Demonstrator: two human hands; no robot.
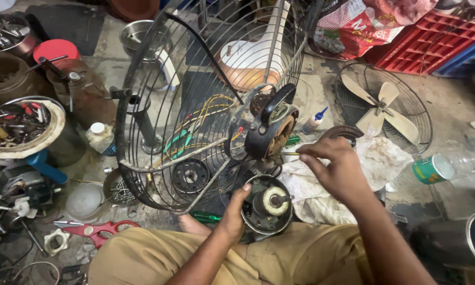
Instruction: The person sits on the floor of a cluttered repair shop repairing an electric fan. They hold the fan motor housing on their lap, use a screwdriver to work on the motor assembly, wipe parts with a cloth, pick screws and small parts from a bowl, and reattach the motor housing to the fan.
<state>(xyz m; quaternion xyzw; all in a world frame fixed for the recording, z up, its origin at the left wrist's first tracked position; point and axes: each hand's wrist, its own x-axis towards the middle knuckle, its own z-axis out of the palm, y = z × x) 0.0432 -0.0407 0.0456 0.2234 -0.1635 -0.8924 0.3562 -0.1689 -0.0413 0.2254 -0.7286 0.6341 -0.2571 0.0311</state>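
left hand (232, 214) fingers curled round the motor rotor (269, 207) on the lap, just below the wire fan guard (195, 105). right hand (335, 166) pinching a thin screwdriver (290, 153). i'd keep the rotor braced and the tip square.

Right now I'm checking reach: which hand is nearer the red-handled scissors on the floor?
Left. The left hand grips the round motor part, right of the scissors. The right hand is farther right, beyond it.
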